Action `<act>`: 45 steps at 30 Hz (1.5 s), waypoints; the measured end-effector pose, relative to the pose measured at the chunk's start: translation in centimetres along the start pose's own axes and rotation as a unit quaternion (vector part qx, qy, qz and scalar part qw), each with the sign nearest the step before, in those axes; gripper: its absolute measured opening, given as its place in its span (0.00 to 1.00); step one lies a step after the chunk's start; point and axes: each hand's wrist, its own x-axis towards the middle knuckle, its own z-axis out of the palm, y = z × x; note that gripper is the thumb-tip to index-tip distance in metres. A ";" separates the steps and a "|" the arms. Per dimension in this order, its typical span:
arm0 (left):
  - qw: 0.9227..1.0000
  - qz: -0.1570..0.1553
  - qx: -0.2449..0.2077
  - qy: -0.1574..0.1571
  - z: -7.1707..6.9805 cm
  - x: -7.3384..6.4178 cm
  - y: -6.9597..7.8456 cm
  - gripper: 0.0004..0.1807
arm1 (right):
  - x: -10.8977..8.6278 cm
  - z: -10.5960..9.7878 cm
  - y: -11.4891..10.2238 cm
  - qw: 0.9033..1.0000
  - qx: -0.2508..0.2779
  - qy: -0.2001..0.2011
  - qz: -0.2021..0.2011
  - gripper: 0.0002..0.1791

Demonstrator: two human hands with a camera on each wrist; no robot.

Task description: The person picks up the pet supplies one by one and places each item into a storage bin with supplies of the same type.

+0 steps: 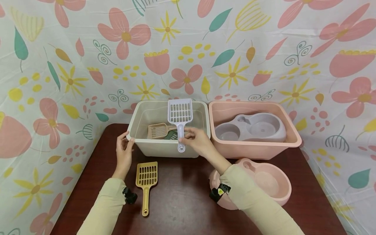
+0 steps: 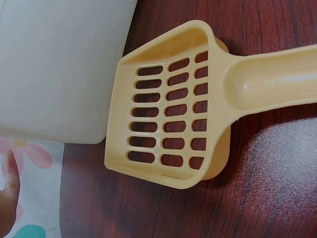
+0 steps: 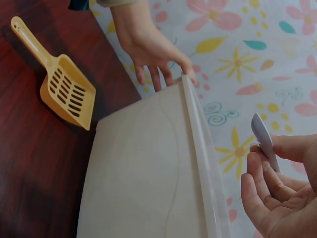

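My right hand (image 1: 199, 141) holds a lavender slotted litter scoop (image 1: 180, 126) by its handle, thumb and fingers pinching it. The scoop stands upright over the front rim of a grey-white litter box (image 1: 164, 149), its slotted head uppermost. In the right wrist view the scoop's handle (image 3: 265, 141) shows edge-on between thumb and fingers. My left hand (image 1: 124, 152) touches the box's left front rim corner, fingers fairly straight. Inside the box lie a beige scoop (image 1: 157, 131) and a dark green scoop (image 1: 171, 134), partly hidden. A yellow scoop (image 1: 146, 191) lies on the table near my left forearm.
A pink litter box (image 1: 249, 150) stands right beside the grey-white one, with a grey-lavender double pet bowl (image 1: 283, 130) inside. A pink double bowl (image 1: 286, 187) sits on the dark table (image 1: 182, 202), partly under my right forearm. Flowered cloth (image 1: 188, 58) hangs behind.
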 end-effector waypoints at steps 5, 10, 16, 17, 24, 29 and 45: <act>1.000 0.000 -0.002 -0.001 0.0 0.0 0.0 0.25 | 0.5 -0.3 0.0 1.000 -0.012 0.004 -0.003 0.28; 1.000 0.001 -0.004 -0.004 0.1 -0.1 0.0 0.25 | 1.1 -0.7 0.0 1.000 -0.022 0.008 0.002 0.29; 1.000 0.001 -0.004 -0.005 0.1 -0.1 0.0 0.25 | 1.9 -0.9 0.1 0.999 -0.035 0.006 0.015 0.30; 1.000 0.001 -0.004 -0.005 0.1 -0.1 0.0 0.25 | 2.0 -1.0 0.2 0.999 -0.037 0.006 0.015 0.30; 1.000 0.002 -0.002 -0.006 0.1 -0.1 -0.1 0.25 | 3.0 -1.2 0.6 0.998 -0.047 0.017 0.030 0.30; 1.000 0.001 -0.005 -0.005 0.1 -0.1 -0.2 0.25 | 3.6 -1.4 0.8 0.998 -0.058 0.017 0.031 0.30; 1.000 0.008 -0.001 0.000 0.0 -0.1 -0.3 0.25 | 4.7 -1.8 1.4 0.995 -0.092 0.006 0.044 0.21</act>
